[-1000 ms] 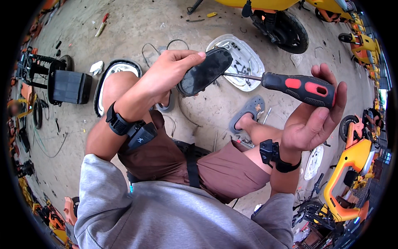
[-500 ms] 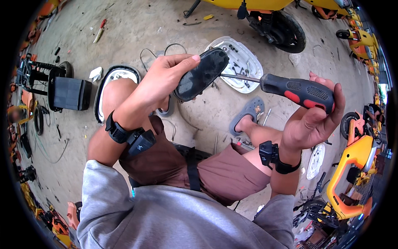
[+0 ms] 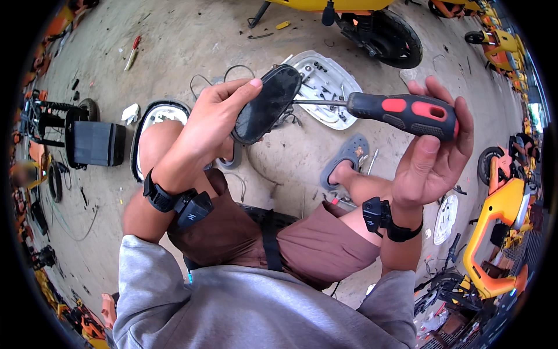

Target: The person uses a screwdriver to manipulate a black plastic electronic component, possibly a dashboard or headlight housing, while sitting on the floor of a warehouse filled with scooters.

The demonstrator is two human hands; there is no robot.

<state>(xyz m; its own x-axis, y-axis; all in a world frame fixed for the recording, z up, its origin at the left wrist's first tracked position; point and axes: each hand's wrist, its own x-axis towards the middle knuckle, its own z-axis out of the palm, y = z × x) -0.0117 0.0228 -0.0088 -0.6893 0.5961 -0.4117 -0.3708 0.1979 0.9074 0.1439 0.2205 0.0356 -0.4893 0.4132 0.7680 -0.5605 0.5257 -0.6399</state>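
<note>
The left hand (image 3: pixel 216 110) grips a black part (image 3: pixel 268 104), thumb on its face, fingers mostly hidden behind, holding it tilted in the air. The right hand (image 3: pixel 433 160), half-curled, holds a screwdriver (image 3: pixel 404 113) by its handle end; the shaft reaches the part's right edge, its tip unclear. Beyond, on the floor (image 3: pixel 174 41), a white tray (image 3: pixel 340 123) of hardware is partly covered by both; farther stands a scooter's wheel (image 3: pixel 401 41).
</note>
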